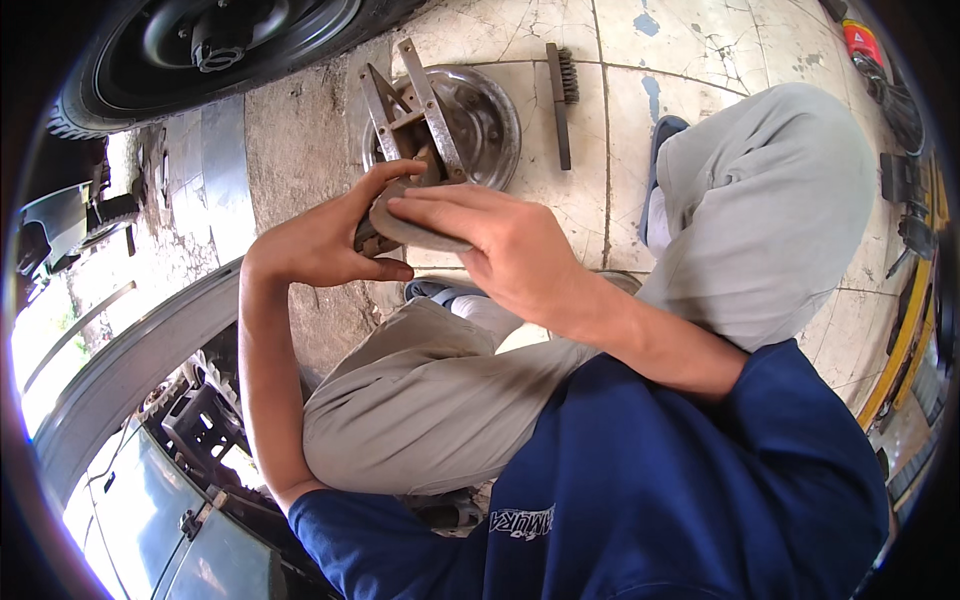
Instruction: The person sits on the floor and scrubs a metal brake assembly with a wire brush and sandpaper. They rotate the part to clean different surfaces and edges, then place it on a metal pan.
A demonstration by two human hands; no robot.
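- The left hand (325, 232) curled around the far side of the work, fingers and thumb spread apart in a bent grip on a curved, grey-brown piece (418, 230) and the darker part just beneath it.
- The right hand (520, 235) lay over that piece, its fingers stretched out and pressed close together; its thumb was mostly hidden, so I could not tell whether it pinched.
- The piece was between the two hands, above the tiled floor (545, 25), near a two-armed metal bracket (432, 112) and a round metal drum (490, 115).
- Good handling, I judged, called for a firm left grip with the fingertips clear of the edge.
- Flat, even pressure from the right fingers seemed wiser than digging in with the tips.
- The wire brush (558, 95) lay beyond the knees, safely apart from both hands.
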